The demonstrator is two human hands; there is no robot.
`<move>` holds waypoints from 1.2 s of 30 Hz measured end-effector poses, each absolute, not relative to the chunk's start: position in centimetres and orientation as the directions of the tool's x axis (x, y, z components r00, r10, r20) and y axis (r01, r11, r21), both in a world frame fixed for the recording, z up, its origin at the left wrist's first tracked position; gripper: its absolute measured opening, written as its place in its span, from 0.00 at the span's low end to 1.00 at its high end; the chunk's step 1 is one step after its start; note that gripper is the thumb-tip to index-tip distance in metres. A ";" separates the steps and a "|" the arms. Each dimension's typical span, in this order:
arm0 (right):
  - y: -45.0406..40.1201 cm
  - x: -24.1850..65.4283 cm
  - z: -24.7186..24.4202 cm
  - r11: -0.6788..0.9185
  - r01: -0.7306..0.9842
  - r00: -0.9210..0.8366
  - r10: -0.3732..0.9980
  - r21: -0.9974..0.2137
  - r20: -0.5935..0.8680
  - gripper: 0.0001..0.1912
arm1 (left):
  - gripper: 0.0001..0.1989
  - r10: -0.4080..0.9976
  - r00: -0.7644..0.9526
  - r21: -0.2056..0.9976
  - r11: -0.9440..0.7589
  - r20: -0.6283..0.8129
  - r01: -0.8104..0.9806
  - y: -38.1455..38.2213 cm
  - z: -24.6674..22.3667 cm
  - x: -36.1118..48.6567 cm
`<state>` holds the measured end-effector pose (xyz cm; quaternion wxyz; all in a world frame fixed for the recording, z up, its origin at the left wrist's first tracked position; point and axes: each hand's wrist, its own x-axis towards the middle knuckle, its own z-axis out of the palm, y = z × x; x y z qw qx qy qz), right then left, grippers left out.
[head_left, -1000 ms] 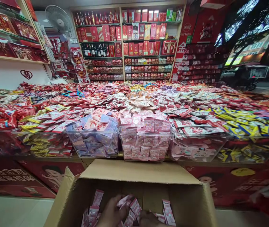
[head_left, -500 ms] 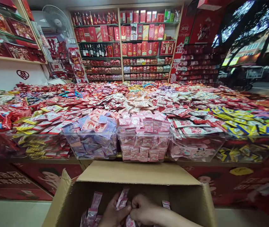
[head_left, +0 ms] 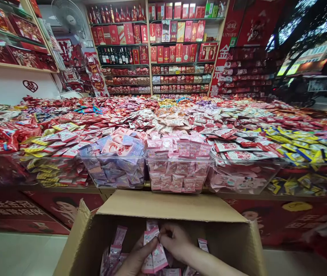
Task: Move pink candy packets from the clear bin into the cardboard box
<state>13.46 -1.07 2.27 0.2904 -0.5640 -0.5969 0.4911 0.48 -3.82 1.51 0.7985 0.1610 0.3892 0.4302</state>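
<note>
Both hands are inside an open cardboard box [head_left: 169,207] that has small pink candy packets in it. My left hand [head_left: 137,258] is closed around a few pink packets [head_left: 154,251], its thumb pressed across their printed front. Beside it, my right hand [head_left: 175,239] has its fingers pinched together at the upper right edge of those packets. More loose pink packets [head_left: 114,253] lie in the box to the left, and another packet [head_left: 203,244] shows right of my right wrist. The bottom of the box is partly hidden by my hands.
Behind the box, a clear bin of similar pink packets [head_left: 177,182] stands at the counter's front edge. A bin of purple packets [head_left: 111,172] is to its left, one of red and white packets [head_left: 241,176] to its right. Shelves of boxes and bottles [head_left: 180,30] rise behind.
The held pink packets have turned and now show their fronts more fully, with my left thumb across them. My right hand stays at their edge. The view has tilted slightly down.
</note>
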 end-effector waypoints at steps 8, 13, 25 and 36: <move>-1.9 14.3 3.7 -0.039 0.293 -0.111 0.991 -0.955 -0.075 0.12 | 0.13 0.866 0.167 0.702 0.484 -0.472 -0.523 -3.6 3.3 0.4; -1.8 14.5 3.0 -0.036 0.224 -0.101 0.993 -0.974 -0.060 0.16 | 0.16 0.901 0.029 0.784 0.392 -0.433 -0.481 -3.4 2.7 0.2; -1.1 14.1 1.7 -0.058 0.138 -0.129 0.989 -0.989 -0.076 0.19 | 0.27 0.913 -0.022 0.844 0.366 -0.406 -0.394 -4.0 2.9 1.5; -4.2 16.4 11.1 0.446 0.198 -0.675 0.708 -0.873 0.209 0.10 | 0.19 0.903 -0.148 0.900 0.362 -0.403 -0.243 -2.8 3.1 0.0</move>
